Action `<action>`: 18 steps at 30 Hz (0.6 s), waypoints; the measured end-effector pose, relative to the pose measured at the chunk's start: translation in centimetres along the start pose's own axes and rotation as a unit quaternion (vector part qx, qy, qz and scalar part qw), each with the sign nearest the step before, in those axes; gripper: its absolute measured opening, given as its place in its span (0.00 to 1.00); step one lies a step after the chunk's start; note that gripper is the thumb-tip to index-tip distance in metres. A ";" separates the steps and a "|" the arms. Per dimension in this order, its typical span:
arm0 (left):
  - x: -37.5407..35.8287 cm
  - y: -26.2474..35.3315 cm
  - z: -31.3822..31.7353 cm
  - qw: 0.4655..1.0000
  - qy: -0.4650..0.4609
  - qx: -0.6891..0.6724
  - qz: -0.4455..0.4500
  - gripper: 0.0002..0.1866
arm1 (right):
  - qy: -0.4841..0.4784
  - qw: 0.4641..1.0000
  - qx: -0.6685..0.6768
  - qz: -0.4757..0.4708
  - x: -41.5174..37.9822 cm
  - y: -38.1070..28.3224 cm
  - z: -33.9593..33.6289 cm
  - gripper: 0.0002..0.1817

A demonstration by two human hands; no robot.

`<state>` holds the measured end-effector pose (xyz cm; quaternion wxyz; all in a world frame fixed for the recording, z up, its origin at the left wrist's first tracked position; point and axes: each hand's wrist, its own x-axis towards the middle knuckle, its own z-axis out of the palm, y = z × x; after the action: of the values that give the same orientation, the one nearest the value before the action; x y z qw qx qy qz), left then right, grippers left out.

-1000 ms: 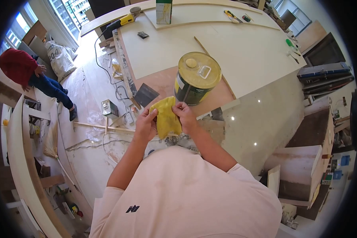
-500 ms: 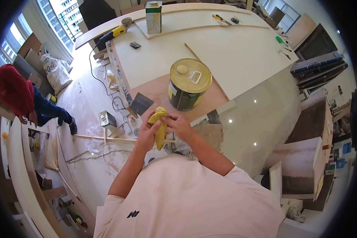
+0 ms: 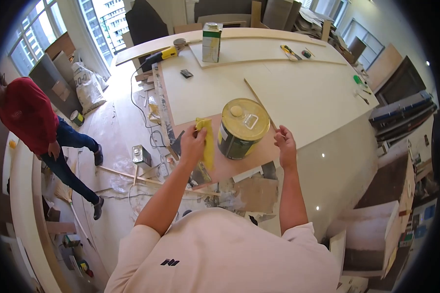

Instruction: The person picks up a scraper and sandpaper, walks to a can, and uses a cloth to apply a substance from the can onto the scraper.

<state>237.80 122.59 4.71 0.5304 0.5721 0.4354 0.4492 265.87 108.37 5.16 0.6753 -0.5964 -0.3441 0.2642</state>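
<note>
While our left hand [image 3: 192,145] pinches the yellow cloth [image 3: 208,146] beside the can [image 3: 242,131], swinging our half-curled, seemingly empty right hand [image 3: 286,143] could knock the can.

1. Daylight: enters your room through the tall window [image 3: 102,29] beyond the worktop's [image 3: 310,100] far-left corner; panes pale, partly washed out.
2. Glare: broad white sheen on the floor [image 3: 115,85] by the worktop's left edge; small bright reflections off its right edge.
3. Exposure: worktop surface bright to you, shadows faint; lower-left surroundings dimmer.
4. Distortion: your wide lens bows the worktop's far edge; black vignette fills the corners.
5. Sharpness: yellow cloth [image 3: 209,146] reads clearly in colour, weave unresolved; outermost clutter soft.
</note>
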 end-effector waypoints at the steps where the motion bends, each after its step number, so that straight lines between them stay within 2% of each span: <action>1: 0.9 0.1 1.0 1.000 0.004 0.000 0.000 0.13 | -0.106 0.994 -0.011 -0.017 1.5 1.8 -0.8 0.37; 4: 2.5 0.6 3.1 1.000 -0.005 0.000 -0.004 0.13 | -0.196 0.979 -0.036 -0.041 3.6 3.1 0.1 0.40; 5: 2.3 1.4 3.5 1.000 -0.012 0.008 -0.014 0.13 | -0.235 0.970 0.007 -0.057 4.0 3.3 0.9 0.41; 9: 1.4 3.8 3.4 0.997 -0.011 0.056 -0.052 0.12 | -0.211 0.976 0.018 -0.049 3.1 1.7 3.3 0.39; 11: 1.7 1.7 2.4 0.998 0.001 0.002 -0.059 0.13 | -0.194 0.980 0.018 -0.048 2.5 0.5 4.9 0.38; 13: 1.4 1.5 0.7 0.996 0.002 -0.061 -0.069 0.13 | -0.190 0.977 -0.037 -0.094 2.4 -0.4 6.4 0.37; 18: 0.1 0.2 -2.8 0.992 0.039 -0.098 -0.069 0.12 | -0.167 0.943 -0.203 -0.204 1.3 -2.8 10.8 0.37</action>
<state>235.14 123.27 5.05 0.5961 0.4678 0.4483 0.4742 258.08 115.70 8.69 0.5124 -0.5847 -0.6129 0.1413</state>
